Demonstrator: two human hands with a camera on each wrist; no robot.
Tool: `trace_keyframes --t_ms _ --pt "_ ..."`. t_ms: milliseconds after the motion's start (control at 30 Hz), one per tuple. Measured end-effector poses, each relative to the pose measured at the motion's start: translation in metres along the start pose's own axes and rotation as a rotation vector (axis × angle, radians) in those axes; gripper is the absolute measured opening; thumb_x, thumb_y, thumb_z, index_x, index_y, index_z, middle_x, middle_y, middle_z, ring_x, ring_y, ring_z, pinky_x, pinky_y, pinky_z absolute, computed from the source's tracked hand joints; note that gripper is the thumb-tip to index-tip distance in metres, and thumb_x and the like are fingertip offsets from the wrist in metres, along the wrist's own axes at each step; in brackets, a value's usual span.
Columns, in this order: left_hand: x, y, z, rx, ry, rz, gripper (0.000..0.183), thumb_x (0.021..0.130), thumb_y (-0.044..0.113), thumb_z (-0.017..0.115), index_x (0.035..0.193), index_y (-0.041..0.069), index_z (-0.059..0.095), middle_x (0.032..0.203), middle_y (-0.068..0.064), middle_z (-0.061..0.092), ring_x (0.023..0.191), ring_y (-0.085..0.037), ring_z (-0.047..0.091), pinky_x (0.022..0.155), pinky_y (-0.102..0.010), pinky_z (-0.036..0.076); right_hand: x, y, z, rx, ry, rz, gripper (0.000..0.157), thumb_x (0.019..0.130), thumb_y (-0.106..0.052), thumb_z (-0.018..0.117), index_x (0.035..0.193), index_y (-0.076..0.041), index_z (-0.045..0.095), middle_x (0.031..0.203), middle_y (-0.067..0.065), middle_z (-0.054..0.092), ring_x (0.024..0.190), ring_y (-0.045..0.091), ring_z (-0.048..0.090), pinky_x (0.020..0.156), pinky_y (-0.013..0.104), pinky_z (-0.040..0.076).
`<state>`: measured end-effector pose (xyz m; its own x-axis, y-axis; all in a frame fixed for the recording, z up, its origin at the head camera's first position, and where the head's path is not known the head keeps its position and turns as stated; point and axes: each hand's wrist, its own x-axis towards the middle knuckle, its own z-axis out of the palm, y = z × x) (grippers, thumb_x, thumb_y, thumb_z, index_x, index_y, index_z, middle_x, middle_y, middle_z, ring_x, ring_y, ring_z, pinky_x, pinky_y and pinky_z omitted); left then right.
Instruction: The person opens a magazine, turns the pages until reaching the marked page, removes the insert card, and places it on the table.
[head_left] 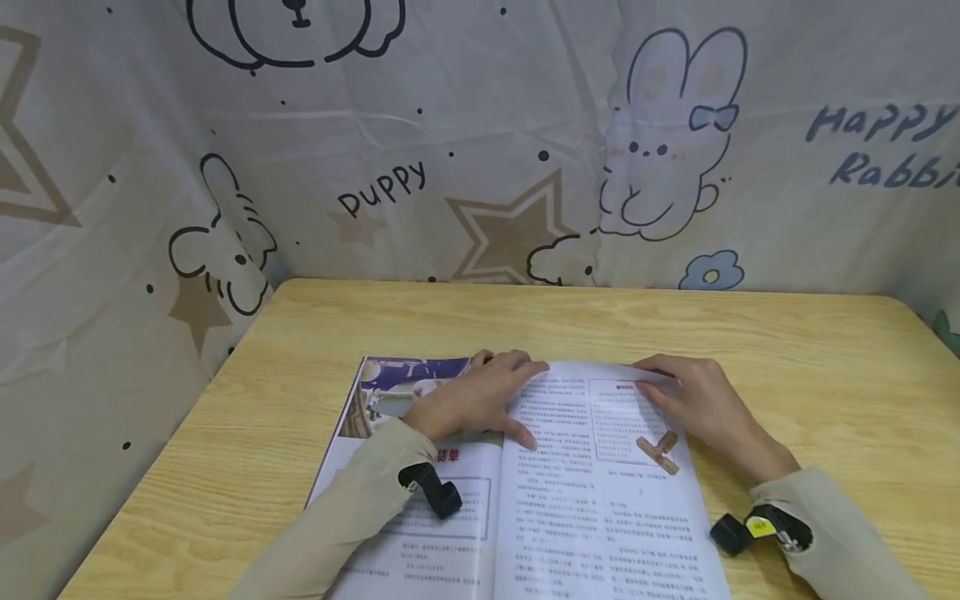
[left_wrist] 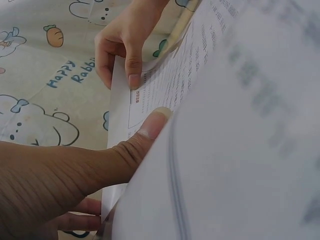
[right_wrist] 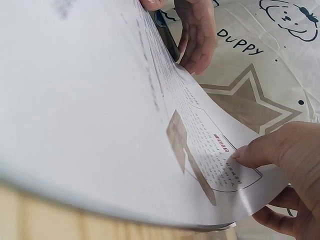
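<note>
Along the near side of the counter (head_left: 247,450), I have the open book (head_left: 517,500) in view. The left hand (head_left: 476,400) holds its far edge close to the spine, thumb on the print, other fingers behind. At the far right corner, the right hand (head_left: 708,404) pinches the right page (head_left: 637,525) between thumb and fingers. I can't tell whether one sheet or several is caught. A hard tug against that left thumb could, I judge, crease or tear the paper.
</note>
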<state>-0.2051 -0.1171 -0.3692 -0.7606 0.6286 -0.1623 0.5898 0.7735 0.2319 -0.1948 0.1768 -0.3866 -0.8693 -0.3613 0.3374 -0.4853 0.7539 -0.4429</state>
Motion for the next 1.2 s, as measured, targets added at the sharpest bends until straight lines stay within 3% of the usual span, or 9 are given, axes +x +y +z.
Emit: trace_keyframes --t_ms 467,767,900,1067,1200 --pt "-0.003 0.004 0.007 -0.026 0.011 -0.011 0.111 0.064 0.064 0.076 0.153 0.019 0.027 0.149 -0.008 0.039 0.137 -0.023 0.037 0.117 -0.049 0.017 -0.007 0.000 0.003 0.063 -0.052 0.053 0.034 0.089 -0.007 0.068 0.122 -0.004 0.061 0.122 0.017 0.064 0.119 0.040 0.055 0.100 0.059 0.039" --pt "-0.001 -0.001 0.008 0.001 0.061 -0.009 0.085 0.087 0.059 0.058 0.150 0.010 0.030 0.145 -0.010 0.044 0.134 -0.022 0.042 0.114 -0.048 0.023 -0.006 0.003 0.003 0.083 -0.053 0.050 0.032 0.100 -0.025 0.054 0.125 -0.006 0.060 0.126 0.014 0.062 0.122 0.038 0.053 0.101 0.058 0.040" --pt "0.001 -0.002 0.004 0.008 0.063 -0.021 0.078 0.091 0.056 0.054 0.149 0.009 0.033 0.145 -0.011 0.044 0.133 -0.022 0.042 0.114 -0.047 0.024 -0.003 0.001 -0.004 0.094 -0.048 0.035 0.033 0.102 -0.028 0.048 0.124 -0.007 0.062 0.127 0.014 0.062 0.120 0.037 0.055 0.098 0.057 0.042" --pt "0.006 -0.002 0.002 0.037 0.067 -0.005 0.075 0.093 0.055 0.052 0.148 0.007 0.036 0.145 -0.012 0.043 0.133 -0.023 0.042 0.115 -0.047 0.024 -0.002 0.002 -0.010 0.059 -0.011 0.000 0.027 0.100 -0.020 0.053 0.120 -0.007 0.065 0.124 0.013 0.064 0.115 0.035 0.059 0.095 0.054 0.045" --pt "0.007 -0.004 0.002 0.045 0.068 -0.013 0.075 0.093 0.055 0.053 0.147 0.006 0.037 0.144 -0.013 0.043 0.132 -0.025 0.043 0.114 -0.047 0.026 0.000 0.002 -0.009 0.034 -0.006 -0.035 0.026 0.097 -0.013 0.058 0.122 -0.007 0.064 0.121 0.012 0.065 0.102 0.027 0.064 0.085 0.046 0.050"
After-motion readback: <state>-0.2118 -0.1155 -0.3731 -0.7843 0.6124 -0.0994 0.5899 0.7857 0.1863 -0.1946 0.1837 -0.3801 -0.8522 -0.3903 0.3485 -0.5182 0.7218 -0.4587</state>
